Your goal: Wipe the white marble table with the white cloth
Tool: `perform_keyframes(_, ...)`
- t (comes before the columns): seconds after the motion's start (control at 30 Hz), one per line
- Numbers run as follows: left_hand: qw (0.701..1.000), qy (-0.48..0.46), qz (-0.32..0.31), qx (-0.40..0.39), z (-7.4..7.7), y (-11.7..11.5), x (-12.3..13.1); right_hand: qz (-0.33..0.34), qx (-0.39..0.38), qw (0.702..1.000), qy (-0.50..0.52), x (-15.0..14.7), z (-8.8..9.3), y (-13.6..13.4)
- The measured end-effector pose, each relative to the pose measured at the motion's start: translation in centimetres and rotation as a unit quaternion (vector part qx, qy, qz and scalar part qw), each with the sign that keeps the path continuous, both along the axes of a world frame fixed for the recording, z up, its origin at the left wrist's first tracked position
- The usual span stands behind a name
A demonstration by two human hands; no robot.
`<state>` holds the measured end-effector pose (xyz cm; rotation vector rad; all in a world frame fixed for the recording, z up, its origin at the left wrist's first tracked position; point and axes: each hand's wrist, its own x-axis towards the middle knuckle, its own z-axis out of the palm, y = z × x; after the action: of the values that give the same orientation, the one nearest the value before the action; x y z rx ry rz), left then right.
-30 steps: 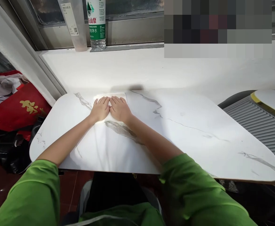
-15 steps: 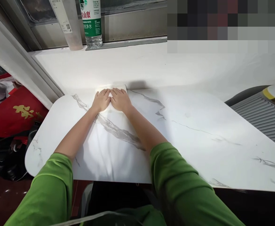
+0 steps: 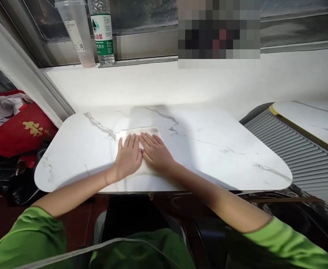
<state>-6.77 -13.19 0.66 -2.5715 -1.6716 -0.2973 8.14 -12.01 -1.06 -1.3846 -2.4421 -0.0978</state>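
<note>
A cream-white folded cloth (image 3: 137, 131) lies flat on the white marble-patterned table (image 3: 217, 138), left of its middle. My left hand (image 3: 128, 155) rests flat on the cloth with its fingers outstretched. Beside it my right hand (image 3: 156, 151) presses on the same cloth, palm down, fingers stretched forward. The two hands touch or nearly touch near the thumbs. Most of the cloth's middle is hidden under them; its far edge shows beyond my fingertips.
On the window ledge stand a clear plastic cup with a lid (image 3: 75, 35) and a water bottle (image 3: 102, 35). A red bag (image 3: 18, 129) is at the left. Right of the table is a grey ribbed surface (image 3: 290, 145) beside another white tabletop (image 3: 315, 116).
Both hands have drawn the cloth from the wall side of the table toward me. The camera view has shifted, showing more of the cup and bottle.
</note>
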Motion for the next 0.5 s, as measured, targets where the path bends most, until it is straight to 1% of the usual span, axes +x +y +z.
perform_keyframes(0.07, 1.000, 0.001, -0.020, 0.009, -0.1, -2.4, 0.9, 0.007, 0.008, 1.000, -0.008, 1.1, 0.0, -2.5)
perform_keyframes(0.13, 0.999, 0.006, -0.037, 0.008, -0.1, -3.8, 1.5, 0.007, 0.013, 1.000, -0.012, 2.0, 0.0, -4.2)
perform_keyframes(0.23, 0.999, 0.010, -0.050, -0.003, -0.1, -4.2, 2.0, 0.000, 0.010, 1.000, -0.016, 2.6, 0.1, -4.9)
perform_keyframes(0.3, 0.999, 0.009, -0.051, -0.008, -0.1, -3.5, 2.2, -0.003, 0.002, 1.000, -0.015, 2.7, 0.1, -4.2)
perform_keyframes(0.37, 0.999, 0.007, -0.045, -0.016, -0.1, -2.0, 2.4, -0.006, -0.006, 1.000, -0.014, 2.7, 0.2, -2.7)
perform_keyframes(0.43, 0.999, 0.001, -0.033, -0.026, -0.1, 0.0, 2.6, -0.010, -0.012, 1.000, -0.012, 2.8, 0.2, -0.6)
perform_keyframes(0.5, 0.999, -0.009, -0.023, -0.038, 0.0, 2.6, 3.0, -0.017, -0.016, 1.000, -0.009, 2.9, 0.3, 2.0)
